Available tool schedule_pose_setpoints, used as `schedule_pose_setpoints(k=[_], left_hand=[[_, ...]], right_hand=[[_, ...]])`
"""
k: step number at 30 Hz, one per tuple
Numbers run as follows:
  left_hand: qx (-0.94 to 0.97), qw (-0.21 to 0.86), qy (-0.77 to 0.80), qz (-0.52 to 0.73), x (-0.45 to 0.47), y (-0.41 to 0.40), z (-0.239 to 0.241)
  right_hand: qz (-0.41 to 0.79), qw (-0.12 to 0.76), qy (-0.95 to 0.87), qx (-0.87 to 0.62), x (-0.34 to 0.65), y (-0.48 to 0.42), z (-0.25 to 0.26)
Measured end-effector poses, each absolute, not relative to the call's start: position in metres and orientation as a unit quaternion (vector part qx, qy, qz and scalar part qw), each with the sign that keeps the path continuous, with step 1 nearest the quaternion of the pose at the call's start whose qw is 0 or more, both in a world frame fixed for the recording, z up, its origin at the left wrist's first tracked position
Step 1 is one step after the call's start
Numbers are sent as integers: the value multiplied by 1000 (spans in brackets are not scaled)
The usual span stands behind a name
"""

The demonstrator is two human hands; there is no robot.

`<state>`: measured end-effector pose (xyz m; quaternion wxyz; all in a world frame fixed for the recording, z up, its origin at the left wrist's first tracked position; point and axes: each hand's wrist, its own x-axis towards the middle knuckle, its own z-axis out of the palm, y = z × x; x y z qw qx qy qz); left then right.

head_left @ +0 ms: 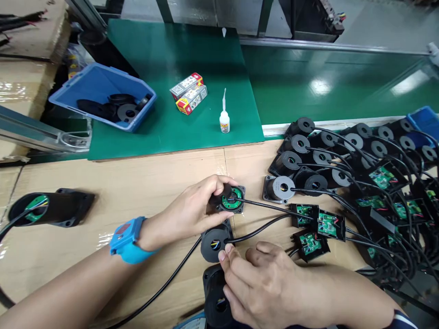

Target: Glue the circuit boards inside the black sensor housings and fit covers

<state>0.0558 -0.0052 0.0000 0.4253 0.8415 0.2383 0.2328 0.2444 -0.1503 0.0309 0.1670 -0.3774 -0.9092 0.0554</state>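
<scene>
My left hand (202,203), with a blue wrist strap (128,240) on its arm, is closed around a black cylindrical housing (216,197). A green ring-shaped circuit board (233,199) shows in that housing's open end, and a black cable runs out of it to the right. Just below, my right hand (264,278) pinches the edge of a black round cap (209,246) where a cable passes through it. Coloured wires show in the cap's centre hole. Another black capped housing (217,306) stands under my right hand, partly hidden by it.
Several capped housings (298,144) with cables stand at right, beside open black boxes with green boards (327,224). Another housing (65,208) lies at left. On the green mat (164,45) are a blue bin (103,87), small cartons (188,93) and a white dropper bottle (224,121).
</scene>
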Motion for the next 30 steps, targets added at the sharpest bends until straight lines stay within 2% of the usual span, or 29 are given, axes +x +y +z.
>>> schedule_pose_setpoints(k=[9, 18, 25, 30], left_hand=[[856, 423, 219, 200, 46, -5, 8], [886, 283, 297, 214, 26, -10, 28], [925, 218, 225, 214, 47, -15, 28], [929, 204, 241, 191, 55, -17, 24]], right_hand=[[34, 166, -917, -361, 246, -148, 29], [12, 166, -922, -351, 247, -149, 26], [17, 169, -919, -357, 248, -148, 27], [13, 176, -917, -358, 248, -148, 25]])
